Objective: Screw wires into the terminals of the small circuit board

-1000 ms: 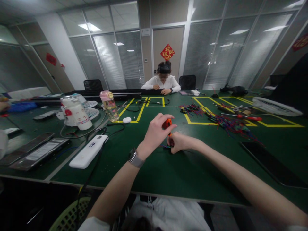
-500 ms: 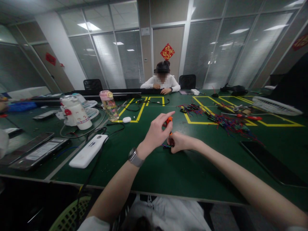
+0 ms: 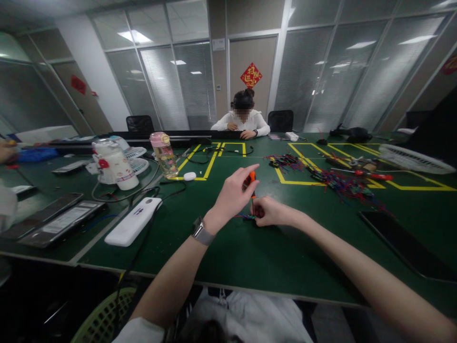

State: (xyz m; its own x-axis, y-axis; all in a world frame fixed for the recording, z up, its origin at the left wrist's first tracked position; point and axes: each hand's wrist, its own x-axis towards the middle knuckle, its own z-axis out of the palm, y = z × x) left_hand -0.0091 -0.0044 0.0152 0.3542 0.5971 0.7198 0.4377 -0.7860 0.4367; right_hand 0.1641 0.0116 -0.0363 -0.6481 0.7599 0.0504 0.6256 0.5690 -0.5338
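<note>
Near the middle of the green tabletop [image 3: 250,257], the left hand [image 3: 231,194] pinches the orange handle of a small screwdriver [image 3: 251,180] between thumb and middle fingers, its index finger stretched out straight above the handle; the tool stands nearly upright, tip down. Just right of the screwdriver, the right hand [image 3: 268,212] rests on the tabletop, curled shut around a small dark part with coloured wires [image 3: 247,217] (the part itself is mostly hidden under the fingers) where the tip meets it. Left of the screwdriver lie a white power bank [image 3: 133,227] and, farther back, a pink-capped bottle [image 3: 163,154]. To the right of the screwdriver, beyond the yellow tape lines, sits a heap of coloured wires [image 3: 341,183], and nearer the edge a dark phone [image 3: 407,245]. Well behind the screwdriver, across the tabletop, another person [image 3: 243,121] in white sits with both hands together.
</note>
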